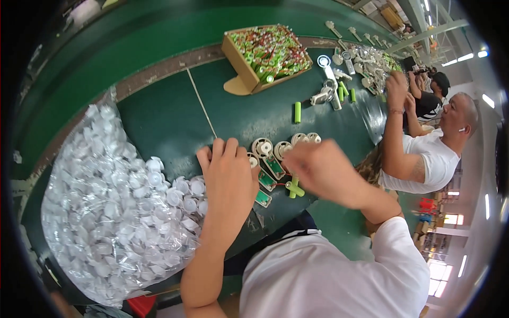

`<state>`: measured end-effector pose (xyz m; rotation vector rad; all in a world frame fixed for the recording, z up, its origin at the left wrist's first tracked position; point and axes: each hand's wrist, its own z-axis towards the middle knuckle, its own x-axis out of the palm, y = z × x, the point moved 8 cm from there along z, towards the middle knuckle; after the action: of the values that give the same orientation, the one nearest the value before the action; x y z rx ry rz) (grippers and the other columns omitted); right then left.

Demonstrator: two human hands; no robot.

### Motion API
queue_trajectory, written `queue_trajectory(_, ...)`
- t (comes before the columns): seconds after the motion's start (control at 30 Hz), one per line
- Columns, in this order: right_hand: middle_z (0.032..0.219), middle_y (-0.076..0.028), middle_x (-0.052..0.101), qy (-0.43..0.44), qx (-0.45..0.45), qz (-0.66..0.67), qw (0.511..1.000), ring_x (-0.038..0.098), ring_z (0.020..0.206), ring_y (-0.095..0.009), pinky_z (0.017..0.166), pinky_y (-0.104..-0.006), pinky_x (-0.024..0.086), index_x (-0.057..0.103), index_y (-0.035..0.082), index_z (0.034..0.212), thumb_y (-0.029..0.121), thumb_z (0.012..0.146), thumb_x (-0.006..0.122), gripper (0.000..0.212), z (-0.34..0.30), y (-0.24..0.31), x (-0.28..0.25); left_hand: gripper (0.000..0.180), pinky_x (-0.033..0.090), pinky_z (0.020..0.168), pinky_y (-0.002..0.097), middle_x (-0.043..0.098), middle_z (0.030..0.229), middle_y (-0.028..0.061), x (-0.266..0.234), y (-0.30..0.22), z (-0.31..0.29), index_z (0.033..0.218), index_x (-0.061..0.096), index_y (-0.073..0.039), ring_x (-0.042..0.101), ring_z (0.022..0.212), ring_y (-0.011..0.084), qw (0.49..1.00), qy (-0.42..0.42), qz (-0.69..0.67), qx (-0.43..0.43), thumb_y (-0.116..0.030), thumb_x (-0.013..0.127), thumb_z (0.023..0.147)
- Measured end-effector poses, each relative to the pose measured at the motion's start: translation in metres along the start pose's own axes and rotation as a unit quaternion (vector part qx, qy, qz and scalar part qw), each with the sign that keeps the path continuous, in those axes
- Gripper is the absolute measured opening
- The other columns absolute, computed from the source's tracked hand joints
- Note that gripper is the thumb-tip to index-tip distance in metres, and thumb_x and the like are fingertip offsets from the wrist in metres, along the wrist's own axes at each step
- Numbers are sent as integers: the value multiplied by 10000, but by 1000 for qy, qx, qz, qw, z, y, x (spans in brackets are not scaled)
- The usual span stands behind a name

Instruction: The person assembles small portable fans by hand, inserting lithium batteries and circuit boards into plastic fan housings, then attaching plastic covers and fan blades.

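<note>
My left hand (230, 172) is closed at the near end of a row of open white housings, its fingertips and thumb around the round head of one housing (252, 158). Round heads, narrow handles and green circuit boards (266, 180) show in these housings. Over the right part of the row, my right hand (323, 172) is slightly blurred. Its fingers are bent together; anything between them is hidden. Just below lie green battery cells (295, 188), with a red wire near them.
A clear bag of white cup-shaped parts (122, 212) covers the left side. Beyond stand a cardboard box (246, 63) of wired green cells, a loose cell (297, 112) and assembled white devices (335, 87). Another person (424, 153) works at right beside a pile of pale parts (371, 69).
</note>
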<state>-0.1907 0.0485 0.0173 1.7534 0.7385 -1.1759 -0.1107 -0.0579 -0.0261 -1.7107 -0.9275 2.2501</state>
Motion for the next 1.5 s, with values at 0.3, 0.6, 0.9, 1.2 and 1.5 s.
queue_trajectory(0.3, 666, -21, 633, -251, 214, 323, 887, 529, 465, -47, 382, -207, 348, 697, -58, 927, 125, 918, 671, 185, 84, -148, -32, 323, 351, 931, 424, 600, 959, 88, 3, -1, 4, 897, 706, 5, 536, 999, 267, 1000, 3, -13, 9, -195, 848, 686)
queue_trajectory(0.6, 837, -40, 697, -411, 18, 361, 837, 627, 747, -86, 640, -258, 505, 628, -14, 912, 214, 946, 592, 233, 86, -120, -81, 447, 375, 935, 374, 653, 1041, 93, -7, 1, 8, 1056, 688, 13, 591, 963, 259, 995, -34, -98, -11, -201, 858, 702)
queue_trajectory(0.9, 900, -69, 707, -256, 7, 447, 857, 573, 726, -49, 611, -204, 441, 601, 11, 945, 144, 1018, 550, 160, 119, -117, -84, 371, 506, 755, 322, 688, 1021, 136, -18, 0, 12, 1118, 658, 40, 649, 862, 221, 961, -130, -243, -3, -104, 785, 800)
queue_trajectory(1.2, 1007, -94, 704, -199, -38, 415, 887, 598, 889, -98, 775, -258, 478, 586, 27, 966, 233, 1031, 544, 220, 97, -77, -97, 328, 511, 762, 297, 672, 1110, 139, -23, 4, 6, 1193, 637, 43, 646, 883, 182, 931, -155, -329, -18, -55, 704, 887)
queue_trajectory(1.5, 711, -91, 647, 65, -120, 700, 701, 636, 681, -162, 675, -301, 511, 300, 7, 1463, 30, 930, 622, 624, 22, 13, -36, 205, 502, 710, 227, 655, 1071, 126, -64, -22, 2, 1128, 695, 46, 630, 867, 147, 844, -130, -511, 100, 12, 639, 933)
